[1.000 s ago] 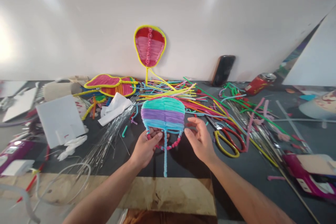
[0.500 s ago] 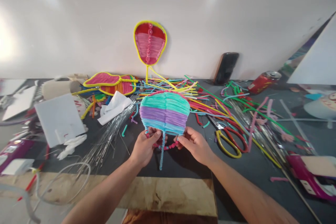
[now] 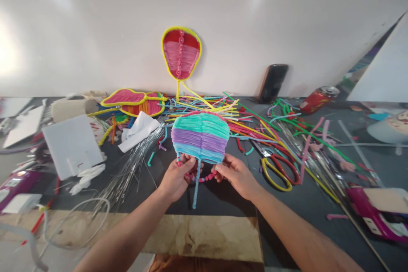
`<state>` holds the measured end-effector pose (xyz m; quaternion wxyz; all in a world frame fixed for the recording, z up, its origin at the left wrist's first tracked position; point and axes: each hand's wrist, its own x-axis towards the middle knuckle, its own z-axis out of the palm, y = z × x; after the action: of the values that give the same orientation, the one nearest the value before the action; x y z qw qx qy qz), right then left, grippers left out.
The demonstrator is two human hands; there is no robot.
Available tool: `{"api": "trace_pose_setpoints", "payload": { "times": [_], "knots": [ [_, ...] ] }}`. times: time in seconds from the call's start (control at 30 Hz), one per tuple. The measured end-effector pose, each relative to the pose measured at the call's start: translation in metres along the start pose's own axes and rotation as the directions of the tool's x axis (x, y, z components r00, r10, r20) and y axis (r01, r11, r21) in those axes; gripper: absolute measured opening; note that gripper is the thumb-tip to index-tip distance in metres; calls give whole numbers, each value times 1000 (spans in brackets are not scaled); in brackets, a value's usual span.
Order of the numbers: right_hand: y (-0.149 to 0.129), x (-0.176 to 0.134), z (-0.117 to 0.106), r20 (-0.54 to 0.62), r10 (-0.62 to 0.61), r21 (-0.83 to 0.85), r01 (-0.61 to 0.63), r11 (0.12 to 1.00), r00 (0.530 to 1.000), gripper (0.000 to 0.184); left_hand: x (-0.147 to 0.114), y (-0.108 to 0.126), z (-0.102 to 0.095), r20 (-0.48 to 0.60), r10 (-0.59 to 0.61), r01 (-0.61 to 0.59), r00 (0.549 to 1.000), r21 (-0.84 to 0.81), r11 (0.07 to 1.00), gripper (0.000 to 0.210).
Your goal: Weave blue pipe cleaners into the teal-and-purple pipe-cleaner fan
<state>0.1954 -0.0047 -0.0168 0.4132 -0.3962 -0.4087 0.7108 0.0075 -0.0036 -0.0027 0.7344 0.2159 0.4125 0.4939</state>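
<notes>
R hand (image 3: 238,177) now on striped fan (image 3: 200,138), opp. L hand (image 3: 175,180)

Left hand (image 3: 175,181) partly hidden behind striped piece (image 3: 188,137), white container (image 3: 387,131) cropped at right edge, red can (image 3: 318,100) markings illegible.

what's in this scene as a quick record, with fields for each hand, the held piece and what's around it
left hand: gripping the lower left of the held piece
right hand: pinching its lower right
held piece: teal, purple and blue bands, blue stem hanging below
right of hands: scissors with red and yellow handles
behind: yellow-rimmed piece, upright
back right: phone, red can
</notes>
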Motion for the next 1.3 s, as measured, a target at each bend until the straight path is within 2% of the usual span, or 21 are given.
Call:
{"api": "trace_pose_setpoints", "payload": {
  "times": [0.13, 0.23, 0.3, 0.37, 0.4, 0.43, 0.47, 0.53, 0.6, 0.67, 0.8, 0.97, 1.17, 1.3],
  "knots": [
    [-2, 0, 0, 21, 42, 92, -44, 995, 999, 21, 0, 0, -1, 0, -23, 23, 1000, 40, 999, 24],
    [-1, 1, -1, 17, 33, 79, -34, 996, 999, 21, -1, 0, -1, 7, -26, 26, 1000, 53, 998, 25],
    [0, 2, -2, -59, -61, -17, 60, 998, 996, 23, -1, 1, 0, -5, 7, -6, 1000, 73, 997, 27],
    [1, 2, -4, -171, -261, -229, 219, 948, 950, 27, -2, 1, 1, -19, 59, -56, 998, 105, 993, 28],
    [1, 1, -4, -186, -386, -379, 296, 877, 904, 26, -2, 0, 2, -19, 81, -78, 997, 120, 990, 28],
    [0, 0, -4, -157, -504, -534, 355, 767, 850, 22, -2, -1, 2, -14, 96, -94, 995, 131, 987, 27],
    [-2, -2, -4, -89, -594, -670, 394, 630, 799, 17, -3, -2, 3, -6, 106, -104, 994, 140, 985, 26],
    [-5, -5, -2, 84, -678, -834, 424, 353, 731, 11, -3, -5, 3, 14, 107, -108, 994, 149, 983, 25],
    [-7, -7, 1, 187, -687, -893, 412, 179, 702, 13, -4, -8, 4, 29, 103, -107, 994, 153, 983, 24],
    [-7, -8, 3, 221, -679, -914, 391, 107, 700, 15, -4, -11, 5, 49, 103, -109, 993, 155, 982, 23],
    [-4, -6, 3, 214, -679, -929, 361, 80, 702, 11, -6, -13, 5, 107, 76, -94, 991, 170, 981, 23],
    [-4, -4, 2, 228, -698, -920, 385, 73, 678, 11, -8, -13, 6, 118, 61, -81, 991, 172, 982, 24],
    [-4, -5, 1, 225, -700, -886, 441, 142, 677, 10, -7, -13, 3, 127, 74, -93, 989, 155, 984, 21],
    [-6, -6, 2, 199, -712, -849, 481, 217, 673, 11, -6, -11, 3, 113, 40, -56, 993, 139, 989, 23]
  ]
}}
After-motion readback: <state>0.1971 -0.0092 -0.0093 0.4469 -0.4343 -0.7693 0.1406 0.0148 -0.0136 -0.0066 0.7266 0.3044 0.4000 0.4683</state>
